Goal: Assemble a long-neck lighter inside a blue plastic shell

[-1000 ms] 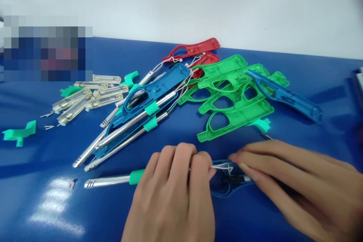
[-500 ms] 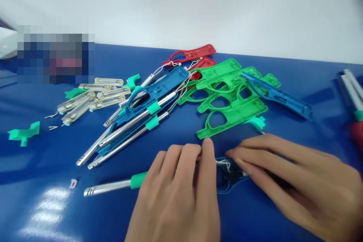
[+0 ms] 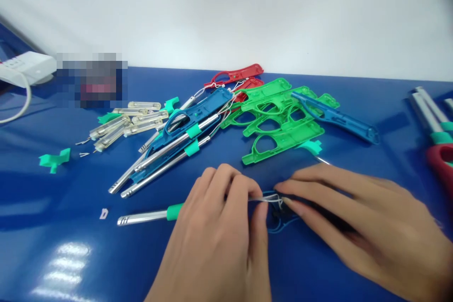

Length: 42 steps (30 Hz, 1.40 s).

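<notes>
- Our left hand (image 3: 215, 226) arches over the lower middle of the frame, its thumb and index finger pinching the white wires (image 3: 269, 199), its other fingers curled close together.
- Our right hand (image 3: 364, 217) comes in from the lower right; its thumb and index tips nearly meet at the looped end of those wires, and we cannot tell whether they grip it.
- Between and partly beneath our hands, right of the lower centre, lies the blue lighter handle half (image 3: 283, 225); we see little beyond its rim and some dark parts.
- A silver metal tube (image 3: 141, 218) banded with green tape (image 3: 174, 212) points left from under our left hand, which hides its other end.
- Near the centre we have a pile of silver tubes with another blue handle half (image 3: 203, 107) on top.
- Two red handle halves (image 3: 244, 74) lie just behind it; to its right, several green handle halves (image 3: 290, 139) overlap, a further blue half (image 3: 350, 121) leaning across them.
- Transparent plastic tanks (image 3: 145, 125) cluster left of the pile, near a loose green tape piece (image 3: 54, 160).
- A small pale pink piece (image 3: 104, 213) rests on the blue surface (image 3: 106, 269) at lower left.
- At the right edge we see a red handle (image 3: 440, 163) by more tubes; at upper left, a white box (image 3: 31, 66).
</notes>
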Tool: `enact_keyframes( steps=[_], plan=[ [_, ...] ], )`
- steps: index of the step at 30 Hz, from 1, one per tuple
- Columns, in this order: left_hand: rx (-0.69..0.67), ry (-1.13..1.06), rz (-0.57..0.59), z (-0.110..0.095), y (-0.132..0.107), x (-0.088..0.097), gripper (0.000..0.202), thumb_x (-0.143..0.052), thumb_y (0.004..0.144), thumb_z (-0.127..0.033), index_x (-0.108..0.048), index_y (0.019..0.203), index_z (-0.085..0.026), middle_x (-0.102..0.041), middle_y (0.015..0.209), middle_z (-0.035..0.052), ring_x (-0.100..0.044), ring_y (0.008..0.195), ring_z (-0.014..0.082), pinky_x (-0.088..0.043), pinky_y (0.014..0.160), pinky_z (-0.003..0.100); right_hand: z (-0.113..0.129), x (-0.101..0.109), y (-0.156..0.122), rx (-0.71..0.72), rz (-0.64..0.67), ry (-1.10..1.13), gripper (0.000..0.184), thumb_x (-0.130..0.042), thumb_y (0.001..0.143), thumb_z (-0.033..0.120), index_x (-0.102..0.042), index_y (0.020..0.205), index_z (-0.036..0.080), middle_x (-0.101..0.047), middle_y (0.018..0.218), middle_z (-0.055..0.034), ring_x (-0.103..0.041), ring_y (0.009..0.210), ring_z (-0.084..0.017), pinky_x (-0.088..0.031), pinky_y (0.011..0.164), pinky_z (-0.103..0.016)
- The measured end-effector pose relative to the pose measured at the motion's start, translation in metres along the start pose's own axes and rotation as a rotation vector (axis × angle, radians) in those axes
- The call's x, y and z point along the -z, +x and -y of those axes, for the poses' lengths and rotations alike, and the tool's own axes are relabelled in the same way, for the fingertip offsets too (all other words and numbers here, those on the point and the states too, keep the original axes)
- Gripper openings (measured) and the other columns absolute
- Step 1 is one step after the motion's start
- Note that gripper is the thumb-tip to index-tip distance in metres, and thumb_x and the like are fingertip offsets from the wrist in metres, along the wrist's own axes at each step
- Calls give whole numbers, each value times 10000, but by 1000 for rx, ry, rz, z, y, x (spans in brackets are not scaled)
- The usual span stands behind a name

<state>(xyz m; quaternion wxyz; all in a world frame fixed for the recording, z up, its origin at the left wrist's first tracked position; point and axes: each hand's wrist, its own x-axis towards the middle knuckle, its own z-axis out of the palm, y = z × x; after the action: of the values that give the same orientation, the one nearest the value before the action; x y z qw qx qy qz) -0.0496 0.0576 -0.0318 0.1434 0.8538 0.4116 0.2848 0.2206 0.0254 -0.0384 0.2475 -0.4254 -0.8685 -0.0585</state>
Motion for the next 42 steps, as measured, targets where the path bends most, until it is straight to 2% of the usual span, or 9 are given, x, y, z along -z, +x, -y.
enact_keyframes(
  steps=[8, 11, 14, 19, 25, 32, 35, 38, 42],
  plan=[
    [1, -47, -19, 4, -6, 4, 251, -563, 1250, -100, -679, 1182, -312, -825, 1083, -29, -860, 918, 162, -701, 749, 294, 5, -4, -5, 10, -15, -26, 272, -525, 1388, 168, -787, 1447, 208, -909, 1270, -28, -893, 1049, -169, -687, 874, -265],
    [-57, -9, -31, 5, -4, 0, 256, -576, 1240, -80, -687, 1167, -299, -824, 1050, -21, -843, 868, 188, -713, 747, 334, 5, -3, -4, -1, -12, 2, 263, -545, 1398, 206, -808, 1396, 223, -918, 1240, -9, -896, 972, -161, -683, 790, -266],
    [-119, 56, -38, 6, -4, -3, 275, -586, 1238, -65, -738, 1142, -273, -825, 1019, -1, -824, 830, 227, -741, 762, 407, 5, -2, -3, -79, -4, 64, 317, -538, 1421, 252, -834, 1308, 262, -926, 1190, 27, -903, 899, -135, -679, 730, -233],
    [-144, 79, -42, 10, -8, -3, 334, -609, 1156, 0, -820, 1175, -258, -842, 1102, 15, -836, 865, 219, -747, 725, 379, 2, -2, -6, -110, 12, 94, 346, -548, 1401, 234, -886, 1354, 289, -947, 1279, 32, -947, 1002, -165, -769, 886, -225],
    [-123, 75, -65, 7, -10, -2, 339, -638, 1129, 7, -835, 1166, -267, -867, 1139, 0, -843, 892, 202, -734, 718, 356, -1, 1, -20, -125, 6, 72, 325, -509, 1445, 300, -831, 1433, 342, -920, 1318, 86, -930, 1064, -104, -740, 912, -182],
    [-64, 41, -77, 5, -9, 0, 338, -632, 1129, 8, -768, 1022, -282, -871, 1110, -14, -854, 865, 176, -642, 638, 337, -3, 3, -36, -74, 58, 9, 425, -532, 1389, 162, -872, 1526, 377, -903, 1476, 106, -916, 1247, -128, -758, 976, -300],
    [-63, 29, -71, 7, -9, -1, 321, -641, 1175, -21, -729, 1017, -285, -869, 1123, -12, -858, 887, 186, -659, 688, 355, -2, 4, -34, -86, 51, 3, 384, -498, 1428, 207, -841, 1502, 363, -897, 1457, 125, -901, 1252, -83, -719, 1015, -258],
    [-73, 20, -58, 6, -10, -1, 314, -622, 1250, -66, -732, 1051, -282, -865, 1107, -12, -855, 896, 190, -667, 733, 370, -1, 2, -32, -109, 2, 6, 340, -477, 1457, 263, -807, 1449, 347, -907, 1362, 117, -908, 1153, -66, -706, 1012, -226],
    [-63, 9, -26, 4, -10, 1, 340, -577, 1251, -52, -741, 1060, -281, -867, 1090, -10, -859, 934, 205, -679, 801, 386, 1, 0, -32, -143, 0, 24, 315, -494, 1470, 383, -806, 1432, 362, -911, 1352, 113, -916, 1107, -74, -702, 883, -253]
  ],
)
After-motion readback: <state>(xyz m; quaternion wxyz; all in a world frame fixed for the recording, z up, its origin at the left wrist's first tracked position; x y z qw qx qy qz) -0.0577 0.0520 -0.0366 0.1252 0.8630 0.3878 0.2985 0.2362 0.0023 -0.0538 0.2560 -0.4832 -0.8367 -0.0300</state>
